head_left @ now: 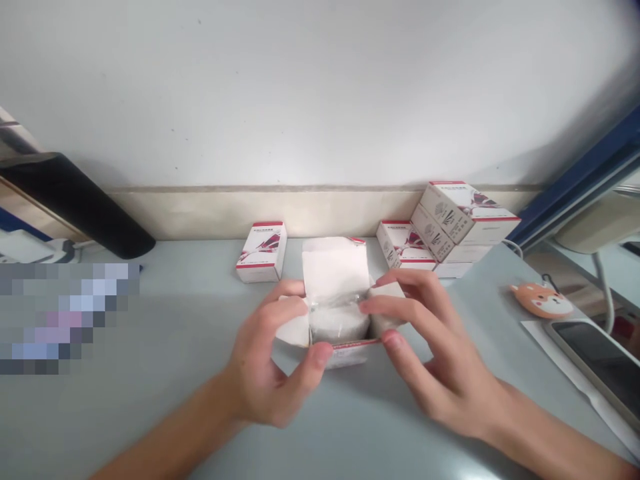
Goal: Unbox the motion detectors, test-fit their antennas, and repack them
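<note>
A small white box with red trim [336, 313] stands open on the grey table, its top flap folded back. Inside it lies something wrapped in clear plastic [336, 308]. My left hand [270, 363] grips the box's left side, thumb on the front edge and fingers curled over the left flap. My right hand [425, 347] holds the right side, with its fingers pressed on the right flap and reaching over the opening.
One closed box of the same kind [263, 252] stands behind on the left, and a stack of several more [450, 227] at the back right by the wall. A small orange animal-shaped item [543, 300] and a phone [597, 360] lie to the right. A black object [75, 200] leans at the left.
</note>
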{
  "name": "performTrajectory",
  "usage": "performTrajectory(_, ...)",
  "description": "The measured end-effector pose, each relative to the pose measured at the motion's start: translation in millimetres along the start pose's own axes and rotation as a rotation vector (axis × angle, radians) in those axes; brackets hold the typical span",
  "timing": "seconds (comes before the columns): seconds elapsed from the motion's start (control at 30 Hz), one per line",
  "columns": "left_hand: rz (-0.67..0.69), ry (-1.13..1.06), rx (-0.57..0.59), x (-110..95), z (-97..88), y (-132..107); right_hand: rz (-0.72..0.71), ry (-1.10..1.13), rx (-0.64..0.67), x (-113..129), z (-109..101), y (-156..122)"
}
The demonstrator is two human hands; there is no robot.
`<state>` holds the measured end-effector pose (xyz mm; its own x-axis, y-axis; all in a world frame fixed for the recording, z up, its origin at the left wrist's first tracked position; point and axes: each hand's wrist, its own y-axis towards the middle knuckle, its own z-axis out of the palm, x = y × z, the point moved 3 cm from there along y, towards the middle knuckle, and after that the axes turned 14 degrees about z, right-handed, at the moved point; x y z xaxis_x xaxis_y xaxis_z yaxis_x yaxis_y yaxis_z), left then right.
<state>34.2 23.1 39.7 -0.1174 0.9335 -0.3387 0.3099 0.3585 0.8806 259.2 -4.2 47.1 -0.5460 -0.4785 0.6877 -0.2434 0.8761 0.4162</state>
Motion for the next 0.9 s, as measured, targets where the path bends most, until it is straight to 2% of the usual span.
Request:
performTrajectory(0.17,0.036,0.295,0.129,-14,-7.1,11,-0.057,-0.167,-0.006,2,-3,1)
performTrajectory(0.27,0.086,0.471,0.166,-24,-10.1,18,-0.087,-0.23,-0.008,6,-5,1)
performTrajectory(0.43,0.259,0.689,0.194,-30,-10.0,19,-0.152,-0.326,-0.067,12,-7,0)
performTrajectory(0.53,0.296,0.729,0.233,-31,-6.4,18,-0.172,-0.345,-0.063,13,-6,0)
performTrajectory(0.77,0.243,0.716,0.301,-31,-1.6,20,-0.169,-0.34,-0.061,9,-4,1)
performTrajectory(0.9,0.292,0.742,0.289,-26,-4.3,18,-0.149,-0.371,-0.058,8,-4,0)
